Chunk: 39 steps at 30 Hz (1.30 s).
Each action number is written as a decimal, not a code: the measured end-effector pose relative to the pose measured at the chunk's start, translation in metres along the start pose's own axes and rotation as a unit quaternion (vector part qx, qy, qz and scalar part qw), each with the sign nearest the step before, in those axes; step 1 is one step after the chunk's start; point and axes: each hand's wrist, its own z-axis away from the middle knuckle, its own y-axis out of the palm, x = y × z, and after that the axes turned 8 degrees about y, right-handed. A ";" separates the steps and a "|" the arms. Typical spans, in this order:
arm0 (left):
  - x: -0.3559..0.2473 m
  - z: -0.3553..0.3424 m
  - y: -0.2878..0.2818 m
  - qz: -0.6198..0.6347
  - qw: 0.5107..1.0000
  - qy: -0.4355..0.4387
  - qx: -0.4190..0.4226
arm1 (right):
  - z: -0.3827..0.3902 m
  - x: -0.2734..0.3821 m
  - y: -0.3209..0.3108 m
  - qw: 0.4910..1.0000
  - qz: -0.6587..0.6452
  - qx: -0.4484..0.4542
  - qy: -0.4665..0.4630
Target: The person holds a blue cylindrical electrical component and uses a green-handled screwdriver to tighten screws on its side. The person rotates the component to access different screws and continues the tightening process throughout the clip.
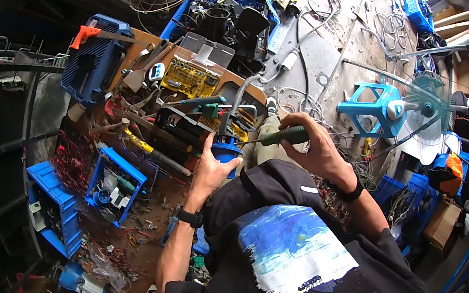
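My left hand (211, 168) grips a round blue part (226, 152) in front of my lap, with thumb and index finger spread around it. A grey corrugated hose or cable (242, 96) runs up behind the part. My right hand (311, 145) is closed on the green handle of a screwdriver (284, 135), whose thin shaft points left to the blue part. Whether its tip touches the part is too small to tell. Just beyond my hands lies an open black tool case (175, 122) with assorted hand tools.
A yellow bit set (190, 77), a blue plastic case (82, 72) and blue crates (54, 206) crowd the cluttered bench and floor. A turquoise fan (372, 106) stands at the right, coiled cables (323, 6) lie beyond, and a yellow-handled hammer (152, 150) lies left.
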 end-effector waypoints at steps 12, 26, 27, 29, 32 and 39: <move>-0.003 0.001 -0.001 0.008 1.000 -0.009 -0.003 | 0.000 0.000 0.004 0.999 -0.009 -0.029 0.018; 0.000 0.001 -0.001 0.018 1.000 -0.022 0.004 | 0.000 -0.012 0.002 0.996 0.012 -0.050 -0.070; -0.001 0.001 -0.001 0.024 0.999 -0.022 0.006 | 0.000 -0.011 0.002 0.999 0.002 -0.034 -0.013; -0.004 0.001 -0.001 0.029 0.999 -0.027 0.008 | 0.001 -0.007 0.000 0.995 -0.017 -0.001 0.101; -0.001 0.002 -0.003 0.034 0.999 -0.034 0.010 | -0.004 -0.001 -0.001 0.999 0.015 -0.019 0.024; 0.004 0.001 -0.001 0.013 1.000 -0.019 0.010 | -0.001 -0.003 -0.002 0.997 0.019 -0.004 0.068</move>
